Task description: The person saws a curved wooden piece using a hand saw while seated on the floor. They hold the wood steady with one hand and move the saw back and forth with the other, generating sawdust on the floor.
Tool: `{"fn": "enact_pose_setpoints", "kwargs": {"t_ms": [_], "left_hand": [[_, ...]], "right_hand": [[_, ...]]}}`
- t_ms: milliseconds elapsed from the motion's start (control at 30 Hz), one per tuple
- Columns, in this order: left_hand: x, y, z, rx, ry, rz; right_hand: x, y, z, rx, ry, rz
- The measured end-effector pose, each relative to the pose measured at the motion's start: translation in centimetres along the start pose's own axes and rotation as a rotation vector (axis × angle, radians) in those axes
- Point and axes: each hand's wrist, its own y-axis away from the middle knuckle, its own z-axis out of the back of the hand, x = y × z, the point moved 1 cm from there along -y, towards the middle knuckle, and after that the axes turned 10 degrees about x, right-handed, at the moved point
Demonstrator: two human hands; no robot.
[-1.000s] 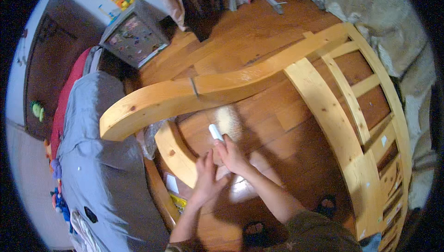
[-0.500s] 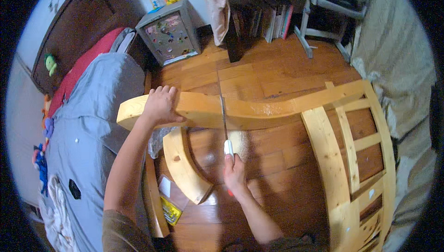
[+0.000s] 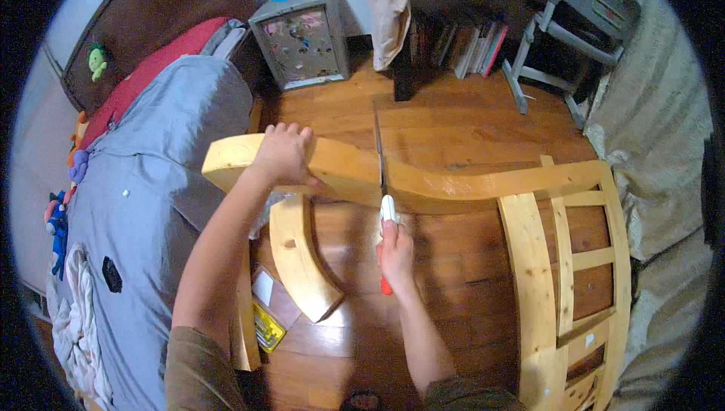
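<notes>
My left hand (image 3: 287,156) is wrapped over the thick left end of a long, wavy wooden beam (image 3: 343,168). In my right hand (image 3: 397,254) is a handsaw (image 3: 381,166) with a white and red handle. Its thin blade crosses the beam to the right of my left hand, and its far part sticks out past the beam's far edge. How deep the blade sits in the wood I cannot tell. The beam's right end meets a slatted wooden frame (image 3: 532,283). Below the beam, a curved wooden piece (image 3: 298,260) lies on the floor.
A bed with grey-blue bedding (image 3: 162,184) runs along the left. Beside the curved piece lies a yellow tool packet (image 3: 268,328). At the back stand a small grey cabinet (image 3: 302,41), a row of books (image 3: 468,49) and a grey chair (image 3: 589,18). Pale draped cloth (image 3: 664,147) borders the right.
The saw has slid forward, away from me, bringing its handle close to the beam's near edge. My left hand keeps its hold on the beam. The whole view has shifted slightly.
</notes>
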Motion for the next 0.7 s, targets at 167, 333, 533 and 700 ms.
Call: {"fn": "enact_pose_setpoints", "kwargs": {"t_ms": [167, 333, 533, 700], "left_hand": [[-0.1, -0.2, -0.2, -0.013, -0.006, 0.002], [-0.7, -0.4, 0.3, -0.041, -0.030, -0.020], [-0.6, -0.3, 0.3, -0.024, -0.035, -0.019], [-0.2, -0.3, 0.2, -0.042, -0.042, -0.032]], "right_hand": [[-0.4, -0.6, 1.1, 0.073, 0.104, -0.066], [-1.7, -1.1, 0.0, -0.005, 0.096, -0.056], [1.3, -0.4, 0.1, -0.090, 0.214, -0.035], [-0.2, -0.2, -0.4, 0.049, 0.066, -0.216]]}}
